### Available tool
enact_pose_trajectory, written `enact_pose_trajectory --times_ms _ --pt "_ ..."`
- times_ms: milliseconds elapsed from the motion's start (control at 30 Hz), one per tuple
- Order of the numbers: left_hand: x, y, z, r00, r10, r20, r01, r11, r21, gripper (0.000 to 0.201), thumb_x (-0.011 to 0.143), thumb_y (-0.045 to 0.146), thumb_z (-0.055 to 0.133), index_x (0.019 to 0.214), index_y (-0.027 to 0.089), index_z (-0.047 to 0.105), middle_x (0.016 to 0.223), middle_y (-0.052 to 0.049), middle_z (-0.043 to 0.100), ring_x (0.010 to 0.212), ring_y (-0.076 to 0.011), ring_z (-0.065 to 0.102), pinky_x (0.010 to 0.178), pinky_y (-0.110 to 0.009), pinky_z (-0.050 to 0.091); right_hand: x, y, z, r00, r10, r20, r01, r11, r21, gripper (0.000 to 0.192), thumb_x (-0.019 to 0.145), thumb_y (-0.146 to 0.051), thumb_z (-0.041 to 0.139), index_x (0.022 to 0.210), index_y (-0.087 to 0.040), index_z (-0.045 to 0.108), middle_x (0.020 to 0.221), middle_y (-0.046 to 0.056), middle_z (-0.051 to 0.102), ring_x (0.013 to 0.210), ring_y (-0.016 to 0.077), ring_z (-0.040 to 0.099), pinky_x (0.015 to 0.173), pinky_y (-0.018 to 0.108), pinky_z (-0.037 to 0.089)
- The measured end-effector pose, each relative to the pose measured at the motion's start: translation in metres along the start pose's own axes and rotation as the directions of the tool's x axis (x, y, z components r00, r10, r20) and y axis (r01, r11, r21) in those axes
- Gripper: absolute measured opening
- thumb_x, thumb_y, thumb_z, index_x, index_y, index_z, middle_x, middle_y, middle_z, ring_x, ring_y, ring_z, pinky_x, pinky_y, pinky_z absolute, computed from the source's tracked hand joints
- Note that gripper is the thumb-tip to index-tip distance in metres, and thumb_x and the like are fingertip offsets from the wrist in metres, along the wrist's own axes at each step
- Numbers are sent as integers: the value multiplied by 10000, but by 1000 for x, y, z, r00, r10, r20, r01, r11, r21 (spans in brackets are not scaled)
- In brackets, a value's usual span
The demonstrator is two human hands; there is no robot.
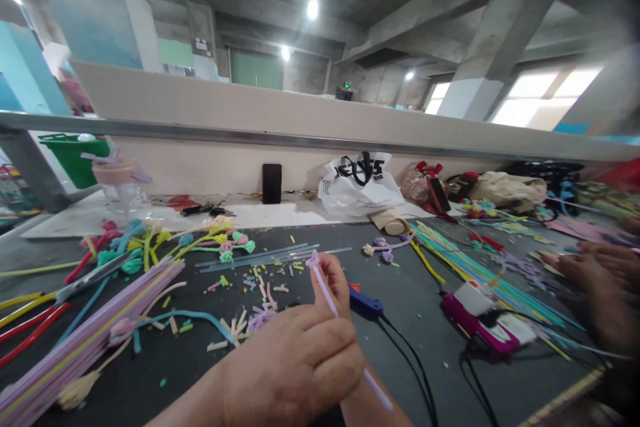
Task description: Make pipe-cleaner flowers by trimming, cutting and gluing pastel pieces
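A light purple chenille stem (325,290) slants across the middle, with a small curled shape at its upper end and its straight lower end sticking out below the hands. My left hand (300,360) is in front, closed around the stem, its fingertips partly hidden. Behind it, my right hand (334,279) pinches the stem near the curled end. Left of the hands lie a purple curled flower piece (260,320) and many short cut bits (241,328). A blue-handled tool (367,302) with a black cord rests just right of the hands.
Long purple stems (95,340), scissors (93,278) and finished coloured flowers (235,247) lie left. A white bag (357,187) and black phone (271,183) stand at the back. Teal stems (465,267) and a magenta box (480,320) lie right, near another person's hands (595,280).
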State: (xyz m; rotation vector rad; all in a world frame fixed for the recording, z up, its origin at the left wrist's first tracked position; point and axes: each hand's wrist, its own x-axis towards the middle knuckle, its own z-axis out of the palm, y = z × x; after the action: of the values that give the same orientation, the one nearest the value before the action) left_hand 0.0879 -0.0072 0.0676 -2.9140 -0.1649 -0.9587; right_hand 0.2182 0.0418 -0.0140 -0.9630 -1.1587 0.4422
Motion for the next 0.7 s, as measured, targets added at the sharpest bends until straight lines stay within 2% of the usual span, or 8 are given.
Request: enact_pose_trajectory --times_ms 167,300,433,500,533,600,633,700 --pt "8 8 1 996 88 -9 -88 996 -30 203 889 175 391 776 145 558 695 -13 596 616 -124 495 568 -249 405 4 1 3 999 -33 -44 33 999 10 74 786 -267 545 752 -202 551 771 -5 465 701 140 427 665 264 360" --pt "8 7 10 978 136 157 -113 983 -144 168 874 176 438 801 138 584 742 -20 635 687 -126 553 633 -241 416 3 1 4 999 -20 -36 21 999 26 85 796 -278 532 772 -198 547 780 -3 482 713 140 446 669 263 369" --pt "4 -1 2 929 -13 369 174 897 -407 131 812 149 510 754 175 624 721 7 660 623 -110 570 566 -207 402 3 -3 4 999 -3 -38 3 1000 12 71 809 -257 516 791 -197 548 791 3 501 718 143 464 669 264 379" --pt "3 -9 -5 905 -267 332 410 760 -505 190 818 189 479 701 187 627 664 24 636 572 -101 538 539 -198 385 4 -8 3 999 -21 -50 21 1000 -15 69 798 -240 532 749 -195 551 789 4 496 743 151 463 699 276 375" --pt "2 -14 -6 842 -457 286 537 671 -511 244 827 214 451 647 183 612 610 27 604 540 -100 509 520 -200 371 3 -11 3 998 -41 -57 39 999 -35 71 792 -229 540 730 -197 549 794 6 494 764 158 463 719 284 371" --pt "1 -26 -4 607 -783 138 727 476 -495 280 813 276 455 577 177 570 544 31 537 510 -106 455 491 -208 339 2 -16 3 992 -110 -61 103 988 -111 81 795 -208 536 715 -201 541 803 12 497 804 170 462 759 304 363" --pt "0 -32 0 525 -847 85 758 420 -499 245 789 319 489 608 179 576 560 32 535 530 -114 453 497 -212 333 1 -18 3 987 -153 -55 143 976 -164 83 805 -199 522 723 -205 536 809 16 501 820 175 464 771 312 361" --pt "-3 -42 11 495 -864 93 748 369 -552 225 746 372 536 647 175 582 582 30 533 560 -124 459 521 -219 344 -2 -19 4 971 -237 -24 222 936 -272 84 817 -184 502 742 -210 531 808 21 515 831 182 473 775 324 362"
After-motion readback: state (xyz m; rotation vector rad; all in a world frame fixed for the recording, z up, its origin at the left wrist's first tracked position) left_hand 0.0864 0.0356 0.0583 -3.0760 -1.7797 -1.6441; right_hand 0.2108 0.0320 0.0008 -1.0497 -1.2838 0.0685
